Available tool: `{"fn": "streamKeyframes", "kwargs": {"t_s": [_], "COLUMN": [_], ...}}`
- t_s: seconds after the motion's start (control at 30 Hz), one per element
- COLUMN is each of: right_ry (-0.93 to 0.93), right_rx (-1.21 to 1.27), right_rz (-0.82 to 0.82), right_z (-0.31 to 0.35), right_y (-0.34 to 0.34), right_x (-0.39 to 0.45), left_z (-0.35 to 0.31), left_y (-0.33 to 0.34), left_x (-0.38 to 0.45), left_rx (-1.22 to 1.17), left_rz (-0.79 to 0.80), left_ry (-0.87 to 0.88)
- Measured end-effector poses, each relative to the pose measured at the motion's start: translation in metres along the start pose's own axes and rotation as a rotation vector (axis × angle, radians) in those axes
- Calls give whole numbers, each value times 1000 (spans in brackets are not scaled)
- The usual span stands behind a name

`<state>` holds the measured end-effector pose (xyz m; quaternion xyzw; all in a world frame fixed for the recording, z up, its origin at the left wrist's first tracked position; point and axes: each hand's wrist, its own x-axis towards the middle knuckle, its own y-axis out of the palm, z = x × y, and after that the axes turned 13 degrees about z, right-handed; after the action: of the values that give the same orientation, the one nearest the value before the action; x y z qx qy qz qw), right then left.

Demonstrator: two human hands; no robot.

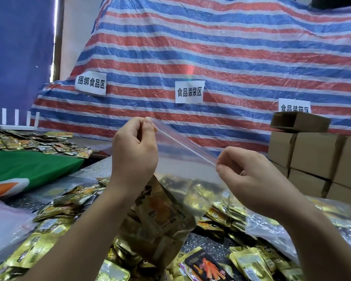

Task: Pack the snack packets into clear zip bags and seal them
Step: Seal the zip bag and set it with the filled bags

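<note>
Striped tarp (pixel 231 47) hangs behind the desk (pixel 201 243), where the left hand (pixel 134 151) and right hand (pixel 249 175) pinch opposite ends of a filled zip bag's (pixel 170 199) strip, sealing apparently underway; pressing along it seems next.

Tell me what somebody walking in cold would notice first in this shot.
Probably the clear zip bag held up at the centre, its red-lined zip strip stretched between the left hand and the right hand, which pinch its two ends, with gold snack packets hanging inside. Behind it, the red, white and blue striped tarp fills the background with white paper signs stuck on. Loose gold packets cover the table below.
</note>
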<state>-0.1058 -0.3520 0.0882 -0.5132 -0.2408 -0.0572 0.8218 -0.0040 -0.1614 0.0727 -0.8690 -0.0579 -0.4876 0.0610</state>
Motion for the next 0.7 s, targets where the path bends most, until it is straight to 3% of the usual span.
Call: {"fn": "streamKeyframes", "kwargs": {"t_s": [0.23,0.4,0.53,0.7], "right_ry": [-47,-99,-142,-60], "right_rx": [45,-101,-175,-60], "right_rz": [-143,-211,-201,-107], "right_z": [10,21,20,14], "right_y": [7,19,23,31], "right_x": [-1,-3,-2,3], "left_z": [-8,-12,-15,-19], "left_y": [5,13,18,24], "left_x": [-6,-10,-14,-18], "left_rx": [-76,-99,-130,-181], "left_rz": [36,86,138,196], "left_ry": [-22,-7,-15,-41]}}
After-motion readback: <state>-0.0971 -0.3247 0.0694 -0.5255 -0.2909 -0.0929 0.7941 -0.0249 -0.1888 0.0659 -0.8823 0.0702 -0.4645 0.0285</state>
